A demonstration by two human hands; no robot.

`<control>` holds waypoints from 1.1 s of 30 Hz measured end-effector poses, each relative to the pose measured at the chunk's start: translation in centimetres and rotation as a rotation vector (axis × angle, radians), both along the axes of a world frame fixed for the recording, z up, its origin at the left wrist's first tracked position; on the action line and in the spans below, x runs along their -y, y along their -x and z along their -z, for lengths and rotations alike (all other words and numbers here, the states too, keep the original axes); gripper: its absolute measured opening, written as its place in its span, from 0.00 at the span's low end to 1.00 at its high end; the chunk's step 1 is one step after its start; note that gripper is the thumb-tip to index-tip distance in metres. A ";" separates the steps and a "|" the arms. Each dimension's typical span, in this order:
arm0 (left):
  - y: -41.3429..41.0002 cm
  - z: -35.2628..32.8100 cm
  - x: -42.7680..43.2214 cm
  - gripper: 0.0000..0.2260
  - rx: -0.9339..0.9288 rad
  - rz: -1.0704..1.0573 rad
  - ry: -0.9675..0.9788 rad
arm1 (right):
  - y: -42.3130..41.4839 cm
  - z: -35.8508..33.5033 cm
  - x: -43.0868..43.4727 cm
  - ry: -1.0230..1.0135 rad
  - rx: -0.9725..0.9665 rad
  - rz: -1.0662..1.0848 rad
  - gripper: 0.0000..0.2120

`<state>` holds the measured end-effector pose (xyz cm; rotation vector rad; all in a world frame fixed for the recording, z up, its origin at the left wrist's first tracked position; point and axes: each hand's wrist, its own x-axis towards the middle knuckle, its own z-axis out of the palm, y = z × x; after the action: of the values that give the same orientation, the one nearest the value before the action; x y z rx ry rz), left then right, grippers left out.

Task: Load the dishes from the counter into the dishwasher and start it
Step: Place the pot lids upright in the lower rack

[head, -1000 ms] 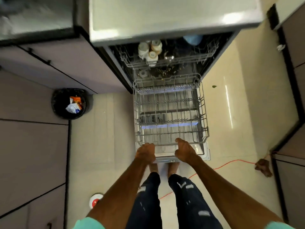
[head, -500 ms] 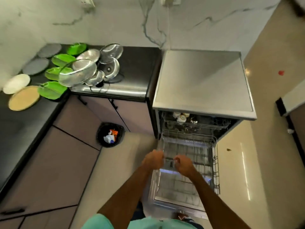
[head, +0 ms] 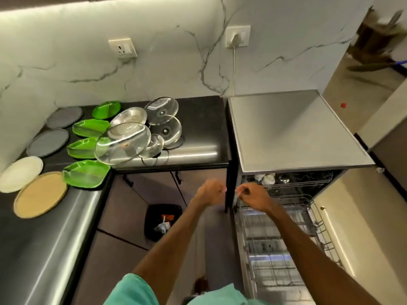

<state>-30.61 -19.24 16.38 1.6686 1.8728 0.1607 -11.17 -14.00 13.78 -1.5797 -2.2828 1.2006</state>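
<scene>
left hand: my left hand (head: pixel 210 192) is up in the air, fingers curled into a fist, holding nothing, just beside the other one but not touching it.
right hand: my right hand (head: pixel 253 195) looks the same, curled up and holding nothing I can make out (it's a bit blurry).
dishwasher: the dishwasher (head: pixel 297 133) is just past and right of my right hand. Its lower rack (head: pixel 275 238) is pulled out under that forearm, and white cups (head: pixel 267 178) sit in the upper rack just beyond the knuckles.
dishes: all on the counter (head: pixel 198 119), up and left of my left hand, well apart from both.
closest pile: glass lids (head: pixel 123 143).
further left: green plates (head: pixel 86 176), grey plates (head: pixel 48 142), a white plate (head: pixel 21 173) and a tan plate (head: pixel 40 194).
bin: the bin (head: pixel 163 221) is on the floor, below my left wrist.
</scene>
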 end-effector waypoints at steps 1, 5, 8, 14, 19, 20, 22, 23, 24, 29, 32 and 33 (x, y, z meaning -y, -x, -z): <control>1.7 -0.3 0.2 0.16 0.011 -0.003 0.006 | 1.6 -0.5 0.3 -0.008 -0.006 0.015 0.08; 9.0 -1.8 0.6 0.15 0.074 -0.073 -0.006 | 8.1 -2.0 1.1 0.005 -0.062 0.034 0.11; 12.7 -2.8 0.8 0.13 0.152 -0.168 -0.049 | 11.7 -2.6 0.8 0.009 -0.074 0.022 0.11; 17.6 -3.0 1.2 0.13 0.201 -0.266 -0.093 | 18.0 -4.7 0.1 -0.011 -0.131 0.023 0.10; 20.8 -1.5 1.3 0.12 0.273 -0.430 -0.157 | 21.8 -4.1 -1.5 0.045 -0.151 -0.038 0.09; 21.4 -1.3 1.2 0.12 0.281 -0.462 -0.161 | 22.5 -4.0 -1.9 0.054 -0.158 -0.040 0.09; 22.7 -1.0 0.8 0.12 0.304 -0.515 -0.166 | 24.0 -3.6 -2.9 0.080 -0.177 -0.041 0.09; 23.4 -0.8 0.4 0.12 0.317 -0.536 -0.172 | 24.7 -3.3 -3.6 0.095 -0.186 -0.044 0.09; 24.0 -0.5 -0.1 0.12 0.326 -0.557 -0.171 | 25.5 -3.0 -4.3 0.108 -0.195 -0.048 0.09; 26.4 0.0 -4.1 0.13 0.340 -0.659 -0.136 | 29.4 -1.5 -9.3 0.238 -0.264 0.032 0.14; 27.6 0.3 -7.0 0.15 0.294 -0.685 -0.102 | 32.2 -0.8 -13.0 0.302 -0.289 0.055 0.14; 27.9 0.4 -7.8 0.16 0.263 -0.692 -0.085 | 33.1 -0.4 -14.0 0.326 -0.287 0.069 0.13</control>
<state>-58.51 -11.47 15.95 0.9230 2.1718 0.7098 -44.29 0.04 14.20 -1.4476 -1.9138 1.7234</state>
